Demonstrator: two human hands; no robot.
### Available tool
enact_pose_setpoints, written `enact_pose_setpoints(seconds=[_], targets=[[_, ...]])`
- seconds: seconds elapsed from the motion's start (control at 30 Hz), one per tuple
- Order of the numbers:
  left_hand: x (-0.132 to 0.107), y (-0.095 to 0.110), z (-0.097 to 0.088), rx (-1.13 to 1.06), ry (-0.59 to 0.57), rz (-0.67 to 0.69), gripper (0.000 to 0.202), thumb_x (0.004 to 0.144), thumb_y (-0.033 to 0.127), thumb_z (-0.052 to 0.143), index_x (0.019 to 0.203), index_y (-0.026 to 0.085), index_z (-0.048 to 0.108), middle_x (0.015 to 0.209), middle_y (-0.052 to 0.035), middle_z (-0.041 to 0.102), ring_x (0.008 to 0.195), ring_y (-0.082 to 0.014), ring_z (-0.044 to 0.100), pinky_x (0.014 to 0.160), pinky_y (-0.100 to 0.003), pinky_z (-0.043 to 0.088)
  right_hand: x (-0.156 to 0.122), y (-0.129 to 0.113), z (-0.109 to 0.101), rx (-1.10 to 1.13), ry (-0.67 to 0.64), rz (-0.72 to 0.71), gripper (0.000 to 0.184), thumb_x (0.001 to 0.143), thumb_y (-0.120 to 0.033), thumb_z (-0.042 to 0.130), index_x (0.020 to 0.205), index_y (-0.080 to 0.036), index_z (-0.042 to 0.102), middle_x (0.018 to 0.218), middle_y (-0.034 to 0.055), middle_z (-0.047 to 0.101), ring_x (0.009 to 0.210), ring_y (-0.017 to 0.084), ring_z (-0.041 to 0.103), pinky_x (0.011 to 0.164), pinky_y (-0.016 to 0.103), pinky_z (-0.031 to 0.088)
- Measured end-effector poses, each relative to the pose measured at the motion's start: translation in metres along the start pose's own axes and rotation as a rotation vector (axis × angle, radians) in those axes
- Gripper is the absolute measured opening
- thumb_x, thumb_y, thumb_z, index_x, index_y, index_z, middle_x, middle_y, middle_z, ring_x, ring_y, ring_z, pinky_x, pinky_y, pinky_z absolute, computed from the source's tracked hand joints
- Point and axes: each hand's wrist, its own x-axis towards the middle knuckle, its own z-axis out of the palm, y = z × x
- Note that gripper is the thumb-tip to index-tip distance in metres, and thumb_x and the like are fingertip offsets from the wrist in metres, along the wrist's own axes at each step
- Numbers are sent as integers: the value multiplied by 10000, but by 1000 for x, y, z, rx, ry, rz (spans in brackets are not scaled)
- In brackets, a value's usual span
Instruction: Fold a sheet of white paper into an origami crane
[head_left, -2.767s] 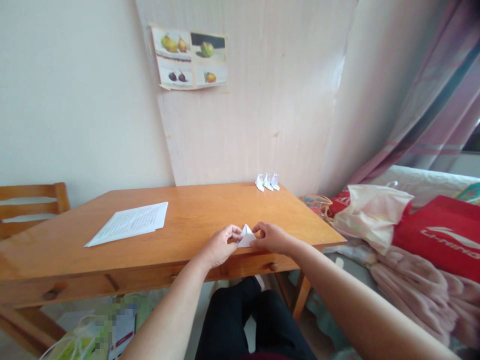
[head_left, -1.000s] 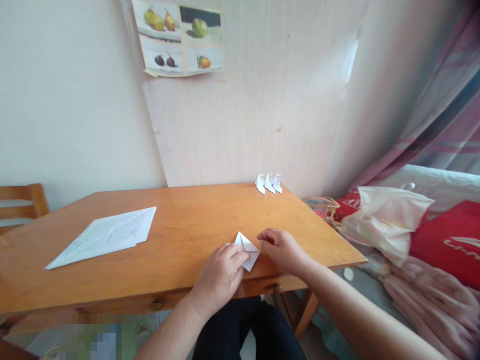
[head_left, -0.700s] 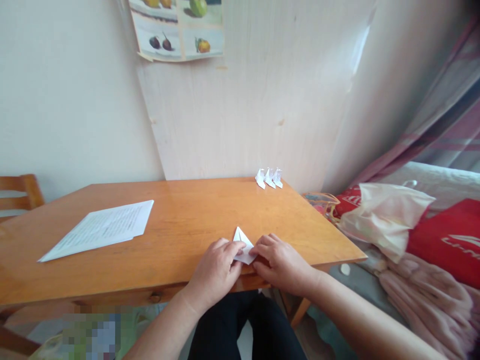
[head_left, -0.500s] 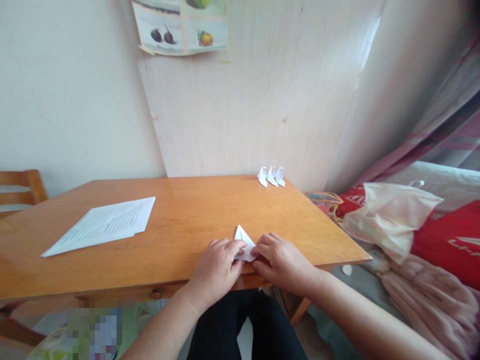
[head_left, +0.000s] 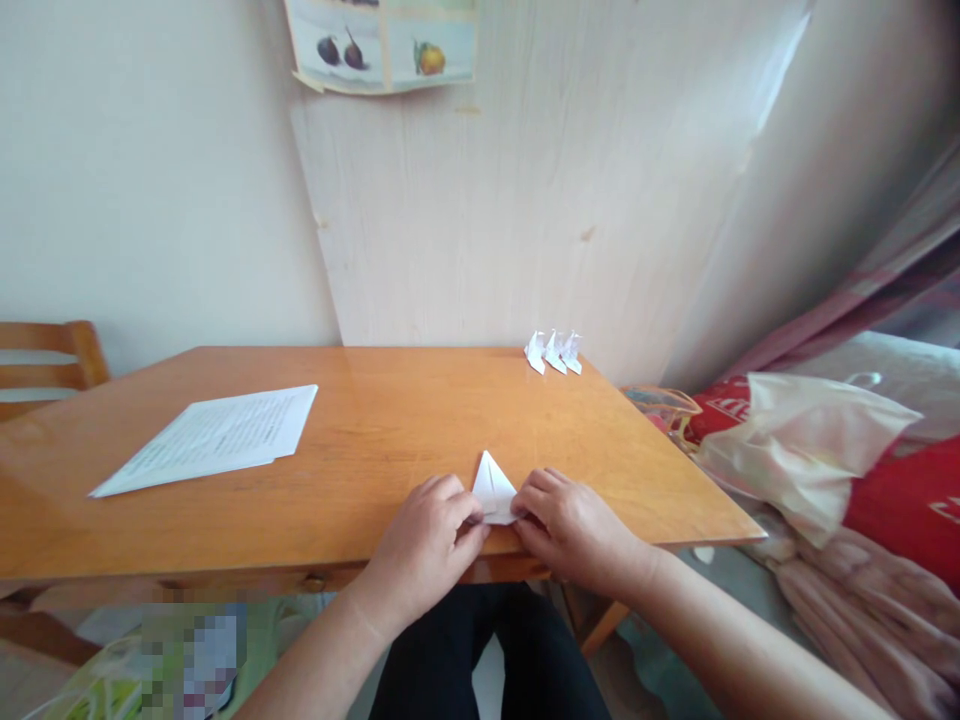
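Observation:
A small white folded paper (head_left: 493,487), pointed at the top, lies near the front edge of the wooden table (head_left: 390,440). My left hand (head_left: 426,545) presses its fingertips on the paper's lower left corner, fingers curled. My right hand (head_left: 574,530) pinches the lower right corner with bent fingers. Both hands rest on the table, touching the paper from either side. Three finished white folded paper figures (head_left: 553,352) stand in a row at the table's far right corner.
A stack of printed sheets (head_left: 217,437) lies on the table's left half. A wooden chair (head_left: 52,352) stands at far left. A pale plastic bag (head_left: 802,440), red bag and pink blanket (head_left: 862,610) lie on the bed at right. A leaning board (head_left: 540,190) backs the table.
The paper went from a flat, opened diamond shape held by my left hand alone to a narrower upright point, with my right hand brought in to its right corner. The camera tilted down slightly.

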Motion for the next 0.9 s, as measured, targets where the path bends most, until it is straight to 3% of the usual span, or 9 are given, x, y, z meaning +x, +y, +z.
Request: enact_pose_setpoints(seconds=[0.2, 0.57, 0.9], targets=[[-1, 0, 0, -15, -6, -10, 16, 883, 209, 637, 884, 220, 648, 926, -40, 597, 904, -218, 574, 778, -324, 434, 0, -1, -3, -14, -21, -19, 145, 959, -243, 551, 875, -197, 660, 893, 54, 620, 862, 192, 569, 746, 302, 400], [8, 1, -10, 14, -89, 55, 203, 978, 196, 499, 816, 201, 620, 895, -44, 582, 900, -207, 545, 799, -334, 437, 0, 0, -2, -40, -26, -37, 161, 979, -249, 526, 881, -198, 643, 896, 52, 619, 853, 194, 563, 753, 310, 405], [19, 0, -10, 2, -138, -40, 171, 953, 190, 464, 801, 199, 540, 915, -47, 574, 915, -210, 545, 804, -338, 442, 17, 4, -9, 108, -87, 169, 232, 979, -263, 509, 799, -179, 628, 835, 43, 631, 751, 146, 582, 686, 257, 389]])
